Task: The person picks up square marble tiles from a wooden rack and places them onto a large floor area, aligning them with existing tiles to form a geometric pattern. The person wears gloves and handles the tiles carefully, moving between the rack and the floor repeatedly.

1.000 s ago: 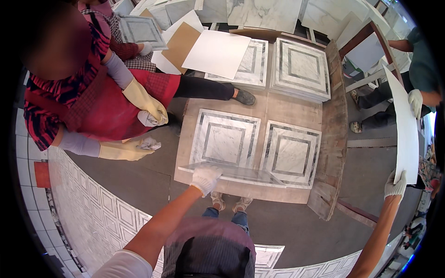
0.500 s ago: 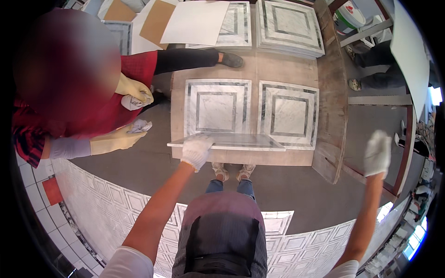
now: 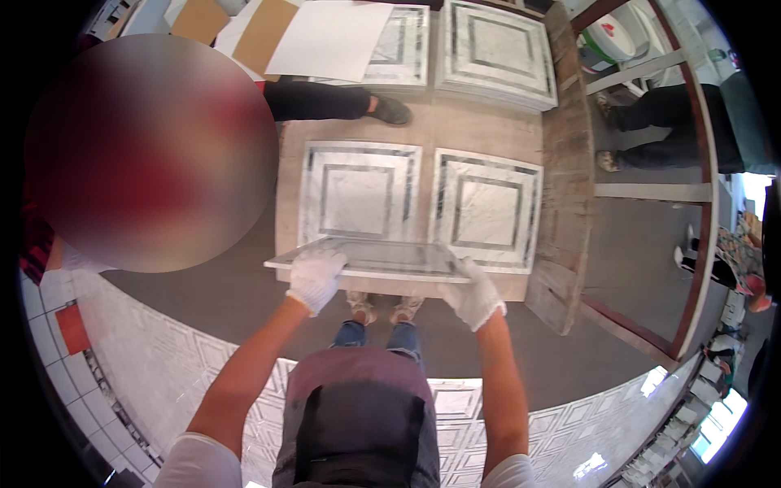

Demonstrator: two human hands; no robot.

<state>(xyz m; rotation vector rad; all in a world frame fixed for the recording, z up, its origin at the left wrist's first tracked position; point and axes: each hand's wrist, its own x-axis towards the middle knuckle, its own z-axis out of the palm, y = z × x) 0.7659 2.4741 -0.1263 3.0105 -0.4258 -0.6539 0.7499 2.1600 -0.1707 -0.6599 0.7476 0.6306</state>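
A square marble tile with grey inlaid frames stands tilted on its near edge, close in front of me. My left hand, in a white knit glove, grips its left part. At the tile's right end is my right hand, gloved the same way, with its fingers closed around the corner. Behind the raised tile lie two similar tiles, a left one and a right one, flat on a wooden board. The tilted tile covers the near edge of the left one.
Tile stacks stand at the far side, the left one partly under white sheet and cardboard. An upright wooden panel borders the board on the right. A co-worker's leg reaches over the board from the left. Patterned tiles cover the floor nearby.
My right hand has come in from the far right to the tile's right end. My left hand stays on the tile. The co-worker leans further in, and the view has shifted slightly.
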